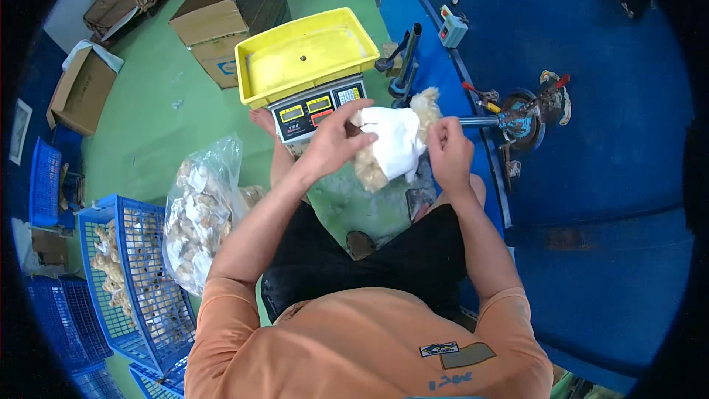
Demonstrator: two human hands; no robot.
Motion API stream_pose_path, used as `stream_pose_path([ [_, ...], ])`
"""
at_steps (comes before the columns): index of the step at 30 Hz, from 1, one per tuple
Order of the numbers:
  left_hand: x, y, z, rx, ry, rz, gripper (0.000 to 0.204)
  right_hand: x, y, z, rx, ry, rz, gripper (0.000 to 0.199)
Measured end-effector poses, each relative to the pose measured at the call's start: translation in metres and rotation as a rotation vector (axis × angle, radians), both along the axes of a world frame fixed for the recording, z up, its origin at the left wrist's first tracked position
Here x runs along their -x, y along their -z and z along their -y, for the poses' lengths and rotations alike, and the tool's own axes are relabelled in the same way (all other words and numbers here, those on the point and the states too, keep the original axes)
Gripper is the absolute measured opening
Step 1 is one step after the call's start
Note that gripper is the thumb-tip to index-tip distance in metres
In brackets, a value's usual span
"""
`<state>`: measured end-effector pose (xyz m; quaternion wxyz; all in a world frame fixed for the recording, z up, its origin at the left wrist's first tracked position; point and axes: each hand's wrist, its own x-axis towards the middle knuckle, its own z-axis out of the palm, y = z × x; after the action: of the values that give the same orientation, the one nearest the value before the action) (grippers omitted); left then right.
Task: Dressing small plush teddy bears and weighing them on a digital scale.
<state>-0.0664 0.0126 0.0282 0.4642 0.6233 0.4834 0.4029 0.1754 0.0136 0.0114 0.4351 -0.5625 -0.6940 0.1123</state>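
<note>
A fluffy beige plush toy (373,168) with a white cloth piece (395,140) around its middle hangs in front of me, over my knees. My left hand (334,142) grips its left side, thumb in front and fingers behind the upper edge. Close against its right side, my right hand (451,154) is closed in a pinch; whatever lies between those fingertips is too small to make out. Just behind that hand, a metal tube (478,122) juts out from a blue machine.
Ahead stands a scale (310,114) carrying a yellow tray (255,81). At my left are a clear bag of plush pieces (198,214) and a blue basket (151,251) of more. An open carton (214,37) stands beyond. Clamp-like fittings (521,122) sit around the tube's base.
</note>
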Motion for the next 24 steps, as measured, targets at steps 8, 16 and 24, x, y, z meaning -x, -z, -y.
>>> stream_pose_path([
  [8, -0.054, 0.056, 0.054, 0.258, -0.341, 0.554, 0.066, 0.009, 0.008, -0.007, -0.042, -0.124, 0.318, 0.012],
  [16, -0.040, 0.050, 0.006, 0.027, -0.096, 0.634, 0.055, -0.019, -0.036, -0.017, -0.232, -0.059, 0.340, 0.012],
  [24, -0.029, 0.025, -0.017, -0.221, 0.094, 0.035, 0.029, -0.004, -0.029, -0.057, -0.113, -0.517, 0.793, 0.033],
])
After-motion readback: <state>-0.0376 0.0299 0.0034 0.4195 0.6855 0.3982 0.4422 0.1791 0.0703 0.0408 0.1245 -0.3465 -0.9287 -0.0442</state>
